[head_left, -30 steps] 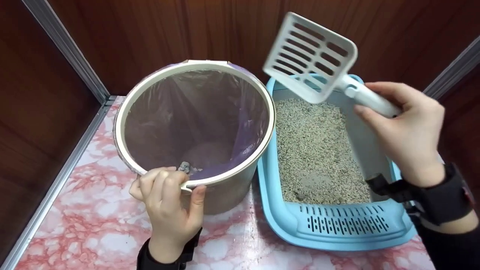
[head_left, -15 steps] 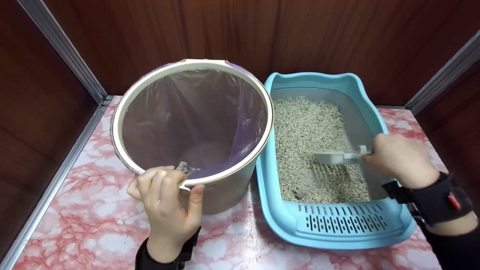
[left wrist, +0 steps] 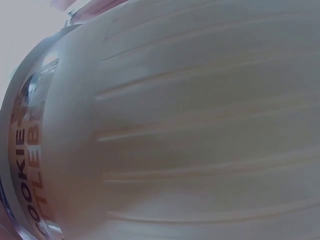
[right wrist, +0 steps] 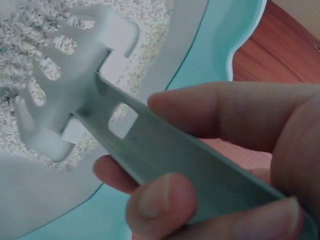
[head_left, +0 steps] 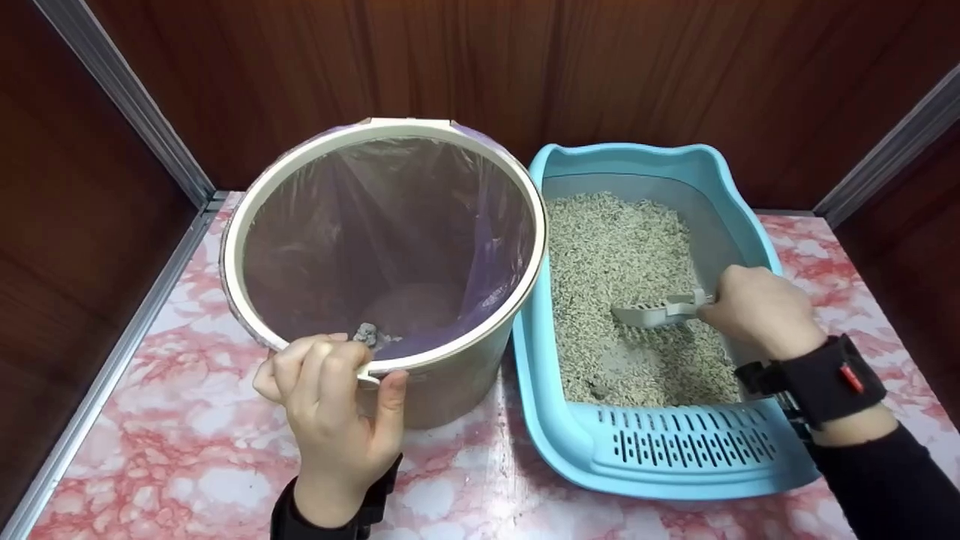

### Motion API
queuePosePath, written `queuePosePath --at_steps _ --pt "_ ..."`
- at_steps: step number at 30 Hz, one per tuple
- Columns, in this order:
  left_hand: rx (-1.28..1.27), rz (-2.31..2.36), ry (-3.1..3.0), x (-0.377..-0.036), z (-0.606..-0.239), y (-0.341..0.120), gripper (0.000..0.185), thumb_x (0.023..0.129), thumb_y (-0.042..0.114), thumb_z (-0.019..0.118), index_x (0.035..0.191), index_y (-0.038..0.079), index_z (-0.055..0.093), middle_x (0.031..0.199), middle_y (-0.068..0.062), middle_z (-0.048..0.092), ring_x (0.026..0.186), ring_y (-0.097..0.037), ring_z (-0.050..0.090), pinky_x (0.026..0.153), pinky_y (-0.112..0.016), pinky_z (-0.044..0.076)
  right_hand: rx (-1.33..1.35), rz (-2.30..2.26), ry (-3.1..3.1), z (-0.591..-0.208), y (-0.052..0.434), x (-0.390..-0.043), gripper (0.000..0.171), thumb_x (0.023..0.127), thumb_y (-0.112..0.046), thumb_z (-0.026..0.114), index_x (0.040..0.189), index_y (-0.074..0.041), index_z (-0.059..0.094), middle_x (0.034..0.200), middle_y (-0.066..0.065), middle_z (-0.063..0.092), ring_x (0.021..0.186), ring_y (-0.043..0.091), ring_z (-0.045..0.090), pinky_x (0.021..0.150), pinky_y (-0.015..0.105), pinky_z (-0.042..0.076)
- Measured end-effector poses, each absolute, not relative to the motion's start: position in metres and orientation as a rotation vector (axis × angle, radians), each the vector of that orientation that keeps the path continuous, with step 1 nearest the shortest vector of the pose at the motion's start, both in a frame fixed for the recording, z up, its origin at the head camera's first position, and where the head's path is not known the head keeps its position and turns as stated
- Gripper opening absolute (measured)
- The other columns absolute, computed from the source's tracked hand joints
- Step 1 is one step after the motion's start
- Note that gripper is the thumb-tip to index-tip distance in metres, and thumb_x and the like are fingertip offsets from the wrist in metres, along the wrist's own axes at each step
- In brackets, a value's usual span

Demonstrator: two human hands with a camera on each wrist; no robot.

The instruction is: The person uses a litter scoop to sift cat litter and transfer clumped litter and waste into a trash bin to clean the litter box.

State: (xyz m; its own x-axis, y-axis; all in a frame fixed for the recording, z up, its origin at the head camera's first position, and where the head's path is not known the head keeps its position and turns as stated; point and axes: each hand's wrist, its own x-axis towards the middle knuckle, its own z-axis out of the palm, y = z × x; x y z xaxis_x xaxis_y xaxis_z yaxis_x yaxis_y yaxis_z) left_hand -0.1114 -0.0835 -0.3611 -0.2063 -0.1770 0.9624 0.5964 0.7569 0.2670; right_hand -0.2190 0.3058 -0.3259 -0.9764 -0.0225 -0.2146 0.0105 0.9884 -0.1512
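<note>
My right hand (head_left: 761,307) grips the handle of a pale grey slotted litter scoop (head_left: 656,312), whose head stands at the litter's surface. Around it lies grainy cat litter (head_left: 622,232) in a light blue litter box (head_left: 536,405). In the right wrist view, fingers and thumb wrap the scoop's handle (right wrist: 185,165). My left hand (head_left: 330,409) grips the near rim of a round bin (head_left: 236,277), thumb outside, fingers over the edge. A purple bag lines the bin, and a grey clump (head_left: 366,334) lies inside by the fingers. The left wrist view shows only the bin's ribbed outer wall (left wrist: 200,120).
The bin and litter box stand side by side, touching or nearly so, on a red and white marbled surface (head_left: 187,450). Dark wood panels (head_left: 465,60) rise behind and at both sides. A small dark clump (head_left: 600,390) sits near the litter's front edge.
My right hand has brought the scoop down from above the box's back edge to the litter, then slightly left. The left hand keeps its hold on the bin rim.
</note>
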Motion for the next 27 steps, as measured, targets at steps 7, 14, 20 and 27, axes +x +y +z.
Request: queuePosePath --at_steps 7,14,20,27 --pt "-0.332 -0.733 -1.631 -0.11 -0.359 -0.084 0.051 0.1 0.048 0.052 0.077 0.002 0.053 0.068 -0.01 0.047 0.083 -0.032 0.043 0.092 -0.04 0.017 -0.009 -0.319 2.99 -0.353 0.297 -0.233 0.034 0.089 -0.033 0.064 0.069 -0.008 0.056 0.061 0.006 0.053 0.054 0.021 0.049 0.047 0.032 0.037" --pt "-0.332 -0.731 -1.615 -0.11 -0.359 -0.084 0.052 0.1 0.049 0.051 0.077 0.002 0.053 0.068 -0.01 0.048 0.082 -0.032 0.043 0.092 -0.04 0.017 0.119 -0.481 2.936 -0.406 0.287 -0.265 0.032 0.1 -0.028 0.053 0.076 -0.006 0.054 0.066 0.003 0.047 0.055 0.017 0.046 0.049 0.029 0.039" --pt "-0.328 -0.729 -1.601 -0.11 -0.358 -0.083 0.052 0.1 0.048 0.051 0.078 0.002 0.053 0.068 -0.01 0.046 0.082 -0.032 0.042 0.092 -0.039 0.017 0.09 -0.51 2.956 -0.426 0.289 -0.275 0.033 0.1 -0.026 0.049 0.071 -0.011 0.045 0.065 0.003 0.042 0.055 0.018 0.042 0.051 0.031 0.034" --pt "-0.331 -0.728 -1.601 -0.11 -0.358 -0.083 0.052 0.1 0.049 0.051 0.077 0.002 0.053 0.066 -0.01 0.046 0.08 -0.032 0.042 0.091 -0.039 0.018 0.032 -0.624 2.981 -0.422 0.292 -0.271 0.039 0.102 -0.026 0.049 0.066 -0.012 0.045 0.055 -0.002 0.037 0.047 0.014 0.037 0.049 0.029 0.031"
